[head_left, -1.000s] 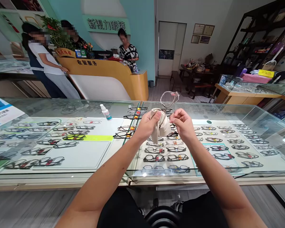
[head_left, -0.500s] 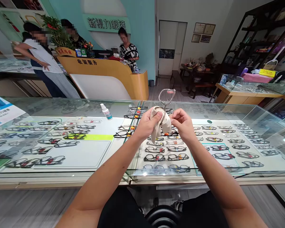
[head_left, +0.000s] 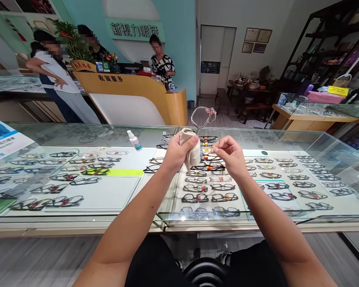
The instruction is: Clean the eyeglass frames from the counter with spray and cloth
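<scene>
The left hand (head_left: 177,152) grips a cloth (head_left: 193,154); glasses (head_left: 210,112) rise from it above those fingers. The right hand (head_left: 231,156), nearby, has thumb and finger pinched together, holding what I cannot tell.

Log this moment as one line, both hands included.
left hand: grips beige cloth against eyeglasses | right hand: curled, apart from cloth | spray bottle: standing on glass case

One left hand (head_left: 179,151), one right hand (head_left: 229,154), one cloth (head_left: 193,158), one raised pair of glasses (head_left: 210,111) and one spray bottle (head_left: 135,142) appear. Wall frames (head_left: 251,34) number four; displayed eyeglasses (head_left: 226,197), dozens.
</scene>
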Motion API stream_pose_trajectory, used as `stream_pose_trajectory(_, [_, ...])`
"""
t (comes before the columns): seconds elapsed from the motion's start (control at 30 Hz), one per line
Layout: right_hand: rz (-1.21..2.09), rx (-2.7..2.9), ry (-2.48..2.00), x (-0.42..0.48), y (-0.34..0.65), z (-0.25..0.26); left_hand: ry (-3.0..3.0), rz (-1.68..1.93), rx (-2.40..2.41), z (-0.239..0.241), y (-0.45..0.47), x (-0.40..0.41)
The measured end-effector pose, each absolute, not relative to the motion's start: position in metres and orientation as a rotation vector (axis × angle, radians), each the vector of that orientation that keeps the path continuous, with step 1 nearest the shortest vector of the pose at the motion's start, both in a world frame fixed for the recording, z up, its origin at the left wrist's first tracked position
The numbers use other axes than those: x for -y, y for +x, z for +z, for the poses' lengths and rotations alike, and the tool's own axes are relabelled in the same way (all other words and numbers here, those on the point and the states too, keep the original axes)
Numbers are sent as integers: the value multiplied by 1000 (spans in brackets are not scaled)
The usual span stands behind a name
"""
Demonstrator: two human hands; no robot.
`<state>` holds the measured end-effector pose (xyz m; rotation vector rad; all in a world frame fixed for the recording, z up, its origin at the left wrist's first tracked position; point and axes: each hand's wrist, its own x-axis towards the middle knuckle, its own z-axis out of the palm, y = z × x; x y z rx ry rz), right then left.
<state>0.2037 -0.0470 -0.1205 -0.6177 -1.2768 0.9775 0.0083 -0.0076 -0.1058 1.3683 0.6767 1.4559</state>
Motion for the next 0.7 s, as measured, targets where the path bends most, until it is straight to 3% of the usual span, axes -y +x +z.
stream_pose_trajectory(0.7, [1046, 1263, -654, 46, 203, -126, 1447, 1313, -674, -112, 32, 29])
